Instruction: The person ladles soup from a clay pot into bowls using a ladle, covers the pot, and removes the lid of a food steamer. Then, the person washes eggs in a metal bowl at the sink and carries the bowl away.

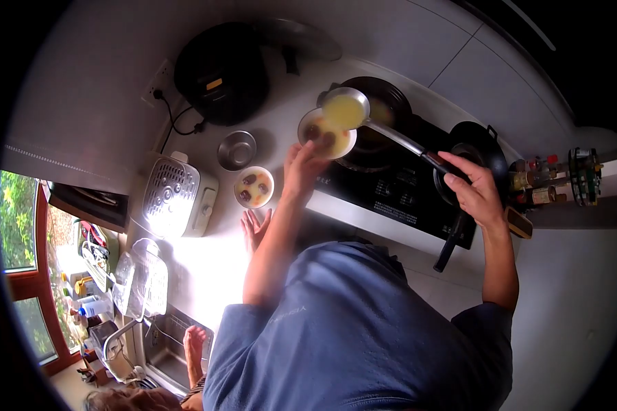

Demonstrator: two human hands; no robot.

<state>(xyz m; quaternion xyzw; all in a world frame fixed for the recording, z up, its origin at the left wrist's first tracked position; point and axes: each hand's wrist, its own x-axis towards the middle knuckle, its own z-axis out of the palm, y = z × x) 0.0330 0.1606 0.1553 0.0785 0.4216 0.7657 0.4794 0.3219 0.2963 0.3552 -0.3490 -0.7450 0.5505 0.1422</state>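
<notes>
My right hand [474, 186] is wrapped around the black handle of a metal ladle [397, 140]. Yellowish liquid fills the ladle's bowl, which is over the far rim of a white bowl [349, 147]. Inside that bowl are pale yellow soup and dark red pieces that look like dates. My left hand [303, 166], slightly blurred, grips the bowl's near-left side. Behind the ladle, a dark pot [391, 96] on the black cooktop [391, 188] is partly hidden. A second filled bowl [254, 186] stands on the counter, left of my left forearm.
Another person's hand [255, 227] is near the second bowl; another hand [195, 342] is over the sink [168, 353]. A metal bowl [237, 150], a white perforated appliance [171, 195] and a black cooker [219, 75] stand left. A black pan [476, 137] sits right.
</notes>
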